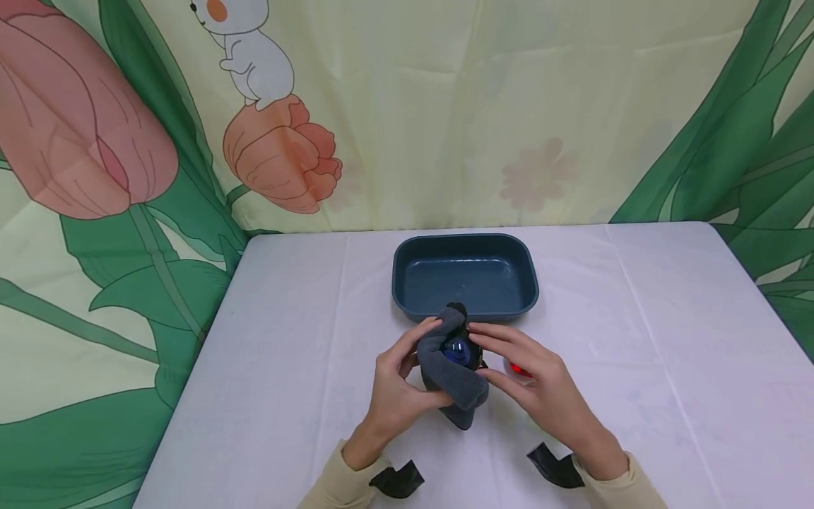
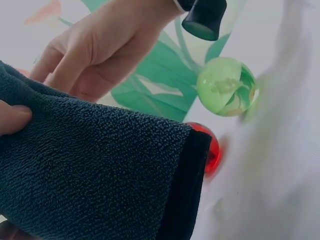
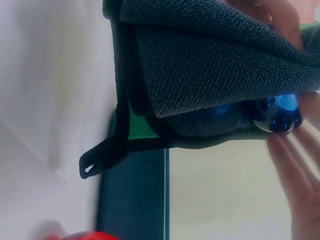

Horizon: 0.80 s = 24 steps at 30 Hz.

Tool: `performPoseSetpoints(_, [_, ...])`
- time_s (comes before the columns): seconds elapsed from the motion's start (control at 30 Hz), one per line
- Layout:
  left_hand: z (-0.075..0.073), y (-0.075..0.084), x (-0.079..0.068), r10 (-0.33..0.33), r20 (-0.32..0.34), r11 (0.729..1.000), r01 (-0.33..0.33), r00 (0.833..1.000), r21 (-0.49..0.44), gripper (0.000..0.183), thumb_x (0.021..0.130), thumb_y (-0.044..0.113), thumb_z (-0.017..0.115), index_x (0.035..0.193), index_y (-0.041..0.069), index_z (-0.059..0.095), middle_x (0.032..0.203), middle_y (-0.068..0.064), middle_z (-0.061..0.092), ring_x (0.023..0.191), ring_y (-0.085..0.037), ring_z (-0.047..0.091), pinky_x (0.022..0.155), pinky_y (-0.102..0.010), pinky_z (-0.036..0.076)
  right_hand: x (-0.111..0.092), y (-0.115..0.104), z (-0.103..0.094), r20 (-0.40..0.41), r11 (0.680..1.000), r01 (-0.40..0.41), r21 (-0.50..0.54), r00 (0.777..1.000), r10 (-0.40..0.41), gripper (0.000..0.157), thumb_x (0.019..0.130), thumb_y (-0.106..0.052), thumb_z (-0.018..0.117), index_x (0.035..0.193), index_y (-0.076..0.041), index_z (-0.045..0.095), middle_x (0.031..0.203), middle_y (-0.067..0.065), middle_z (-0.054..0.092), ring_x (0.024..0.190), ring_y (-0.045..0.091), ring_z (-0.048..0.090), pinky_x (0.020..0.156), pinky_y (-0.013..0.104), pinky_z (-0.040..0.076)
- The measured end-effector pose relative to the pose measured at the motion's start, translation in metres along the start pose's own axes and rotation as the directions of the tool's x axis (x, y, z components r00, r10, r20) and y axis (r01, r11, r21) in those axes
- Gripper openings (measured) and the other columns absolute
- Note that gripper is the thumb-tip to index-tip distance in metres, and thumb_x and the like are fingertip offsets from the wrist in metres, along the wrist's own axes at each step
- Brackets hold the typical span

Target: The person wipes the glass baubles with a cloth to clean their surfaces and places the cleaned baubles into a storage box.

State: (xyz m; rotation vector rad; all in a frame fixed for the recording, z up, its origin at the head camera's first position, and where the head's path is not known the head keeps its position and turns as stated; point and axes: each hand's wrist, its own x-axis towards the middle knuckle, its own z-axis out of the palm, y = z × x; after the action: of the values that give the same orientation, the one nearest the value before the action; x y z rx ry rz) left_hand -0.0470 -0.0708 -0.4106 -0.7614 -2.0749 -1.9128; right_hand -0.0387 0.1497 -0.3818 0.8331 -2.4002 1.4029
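Observation:
A dark grey, towel-like cloth is held up over the table in my left hand, its thumb on the near side and fingers on the far side. Folded partly inside it sits a shiny dark blue ball, half covered by the fabric. My right hand pinches the ball from the right with its fingertips. The right wrist view shows the cloth's dark border, a hanging corner loop and a green patch. Behind the right fingers lies a red ball, mostly hidden.
Just beyond the hands stands a dark blue rectangular basin on the white-covered table. A clear green ball appears beside the red one in the left wrist view. A printed curtain hangs behind the table.

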Motion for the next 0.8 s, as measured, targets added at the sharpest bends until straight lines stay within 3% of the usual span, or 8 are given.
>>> performPoseSetpoints(0.13, [-0.0009, -0.0002, -0.0005, -0.01, -0.003, 1.0, 0.01, 1.0, -0.012, 0.08, 0.065, -0.01, 0.086, 0.138, 0.002, 0.054, 0.14, -0.018, 0.057, 0.122, -0.024, 0.06, 0.088, -0.032, 0.059, 0.0001, 0.002, -0.0013, 0.004, 0.993, 0.12, -0.012, 0.993, -0.12, 0.04, 0.091, -0.024, 0.07, 0.128, -0.009, 0.067, 0.137, 0.009, 0.06, 0.128, 0.012, 0.054, 0.096, 0.011, 0.048])
performPoseSetpoints(0.27, [-0.001, 0.0004, -0.0005, -0.011, -0.001, 1.0, 0.011, 1.0, -0.016, 0.081, 0.065, -0.01, 0.086, 0.138, 0.002, 0.054, 0.139, -0.018, 0.057, 0.122, -0.025, 0.06, 0.088, -0.033, 0.059, 0.0014, 0.004, -0.002, 0.032, 0.99, 0.143, -0.013, 0.989, -0.142, 0.044, 0.096, -0.038, 0.058, 0.129, -0.009, 0.066, 0.139, 0.01, 0.059, 0.13, 0.015, 0.053, 0.099, 0.014, 0.047])
performPoseSetpoints(0.4, [-0.001, 0.0008, -0.0002, -0.022, 0.006, 1.0, 0.022, 1.0, -0.018, 0.079, 0.068, -0.009, 0.085, 0.139, 0.002, 0.053, 0.14, -0.018, 0.057, 0.121, -0.026, 0.061, 0.09, -0.034, 0.059, 0.0027, 0.0031, -0.0027, 0.058, 0.996, 0.085, -0.01, 0.995, -0.084, 0.042, 0.09, -0.022, 0.07, 0.13, -0.012, 0.066, 0.138, 0.009, 0.059, 0.128, 0.015, 0.055, 0.098, 0.015, 0.048])
performPoseSetpoints(0.57, [-0.0013, 0.0004, -0.0005, -0.058, 0.006, 0.998, 0.058, 0.998, -0.019, 0.074, 0.072, -0.009, 0.083, 0.139, 0.001, 0.053, 0.14, -0.018, 0.057, 0.121, -0.025, 0.061, 0.09, -0.034, 0.058, 0.0039, 0.003, -0.0027, 0.067, 1.0, 0.026, 0.012, 0.997, -0.026, 0.061, 0.074, 0.007, 0.08, 0.13, -0.012, 0.066, 0.136, 0.008, 0.061, 0.126, 0.012, 0.057, 0.094, 0.016, 0.051])
performPoseSetpoints(0.73, [0.0, -0.0003, -0.0005, -0.063, 0.014, 0.998, 0.063, 0.998, -0.027, 0.071, 0.075, -0.006, 0.082, 0.14, 0.001, 0.053, 0.14, -0.018, 0.057, 0.12, -0.025, 0.061, 0.089, -0.034, 0.059, 0.0026, 0.006, -0.0022, 0.065, 1.0, 0.02, 0.015, 0.998, -0.021, 0.062, 0.073, 0.009, 0.081, 0.13, -0.011, 0.066, 0.135, 0.007, 0.061, 0.125, 0.008, 0.056, 0.094, 0.015, 0.051])
performPoseSetpoints(0.8, [0.0001, -0.0005, -0.0004, -0.054, 0.023, 0.998, 0.055, 0.998, -0.035, 0.069, 0.08, 0.002, 0.081, 0.141, 0.002, 0.051, 0.141, -0.018, 0.056, 0.12, -0.025, 0.061, 0.088, -0.034, 0.059, 0.0025, 0.0062, -0.0021, 0.065, 1.0, 0.017, 0.017, 0.998, -0.018, 0.062, 0.073, 0.009, 0.081, 0.129, -0.011, 0.067, 0.135, 0.007, 0.061, 0.125, 0.008, 0.056, 0.093, 0.015, 0.051])
